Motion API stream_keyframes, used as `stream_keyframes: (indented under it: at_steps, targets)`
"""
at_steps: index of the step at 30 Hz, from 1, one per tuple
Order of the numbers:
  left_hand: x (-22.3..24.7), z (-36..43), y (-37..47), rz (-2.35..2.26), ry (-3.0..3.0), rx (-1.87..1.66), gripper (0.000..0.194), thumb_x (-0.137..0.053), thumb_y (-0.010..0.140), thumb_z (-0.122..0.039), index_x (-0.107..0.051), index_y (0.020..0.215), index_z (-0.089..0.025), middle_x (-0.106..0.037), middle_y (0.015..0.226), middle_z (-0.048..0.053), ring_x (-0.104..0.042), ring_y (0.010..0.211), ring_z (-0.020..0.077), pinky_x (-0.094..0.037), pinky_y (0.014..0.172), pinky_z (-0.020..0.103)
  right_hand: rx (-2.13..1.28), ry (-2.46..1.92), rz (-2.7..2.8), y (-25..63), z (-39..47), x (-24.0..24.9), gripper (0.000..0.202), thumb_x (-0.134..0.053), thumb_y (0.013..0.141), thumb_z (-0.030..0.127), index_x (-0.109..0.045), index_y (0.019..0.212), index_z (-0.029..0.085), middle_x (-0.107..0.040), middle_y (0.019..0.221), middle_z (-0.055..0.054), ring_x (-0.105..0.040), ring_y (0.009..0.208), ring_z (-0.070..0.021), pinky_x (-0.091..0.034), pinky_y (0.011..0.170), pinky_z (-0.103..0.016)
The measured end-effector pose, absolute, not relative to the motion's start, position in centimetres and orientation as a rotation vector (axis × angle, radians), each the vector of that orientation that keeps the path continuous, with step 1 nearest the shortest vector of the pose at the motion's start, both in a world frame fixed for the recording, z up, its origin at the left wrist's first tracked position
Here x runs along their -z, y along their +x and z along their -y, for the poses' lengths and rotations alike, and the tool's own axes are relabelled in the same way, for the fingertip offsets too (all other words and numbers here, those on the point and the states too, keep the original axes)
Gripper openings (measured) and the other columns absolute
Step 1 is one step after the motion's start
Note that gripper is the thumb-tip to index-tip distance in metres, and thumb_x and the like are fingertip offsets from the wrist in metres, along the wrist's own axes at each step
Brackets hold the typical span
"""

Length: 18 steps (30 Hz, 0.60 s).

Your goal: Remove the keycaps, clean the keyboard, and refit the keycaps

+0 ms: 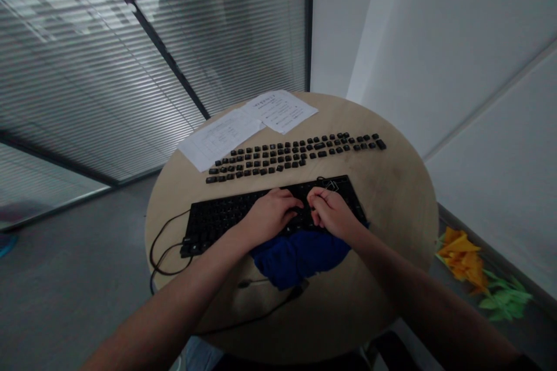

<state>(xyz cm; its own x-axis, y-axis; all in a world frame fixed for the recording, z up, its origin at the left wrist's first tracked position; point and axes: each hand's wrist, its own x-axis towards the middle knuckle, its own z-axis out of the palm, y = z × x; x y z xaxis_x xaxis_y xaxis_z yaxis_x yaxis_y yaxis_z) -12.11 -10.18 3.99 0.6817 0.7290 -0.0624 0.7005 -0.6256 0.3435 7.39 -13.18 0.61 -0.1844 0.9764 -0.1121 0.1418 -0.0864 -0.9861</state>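
A black keyboard (226,208) lies at a slant on the round table, with both my hands over its right half. My left hand (272,211) rests on it, fingers bent and the thumb apart from the forefinger. Close by, my right hand (333,211) is closed, its fingers curled in; what they hold is hidden. A thin pale wire shape (331,185) shows just beyond the right knuckles; whether the hand grips it I cannot tell. Loose black keycaps (270,159) lie in rows behind the keyboard. Bunched blue cloth (300,255) sits against its near edge.
Printed paper sheets (226,133) lie at the back left of the round wooden table (404,185). A black cable (159,266) loops off the left edge; another cable (261,319) runs along the front. Orange and green artificial-looking foliage (465,258) is on the floor at right.
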Motion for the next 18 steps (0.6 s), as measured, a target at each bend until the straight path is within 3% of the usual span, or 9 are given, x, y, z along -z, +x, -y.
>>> stream_keyframes:
  at_steps: [18]
  targets:
    - [-4.6, 9.3, -12.7, -0.849, 2.742, -0.105, 0.025, -0.057, 0.096, -0.016, -0.069, 0.118, -0.018, -0.067, 0.101, 0.007, -0.063, 0.096, 0.0210, -0.051, 0.090, 0.036, -1.384, -1.287, 1.414, 7.6, 13.1, -0.8, 0.017, -0.045, 0.088, 0.027, -0.053, 0.073, 0.022, -0.050, 0.044, 0.007, -0.046, 0.040, -0.0101, -0.033, 0.043, -0.020]
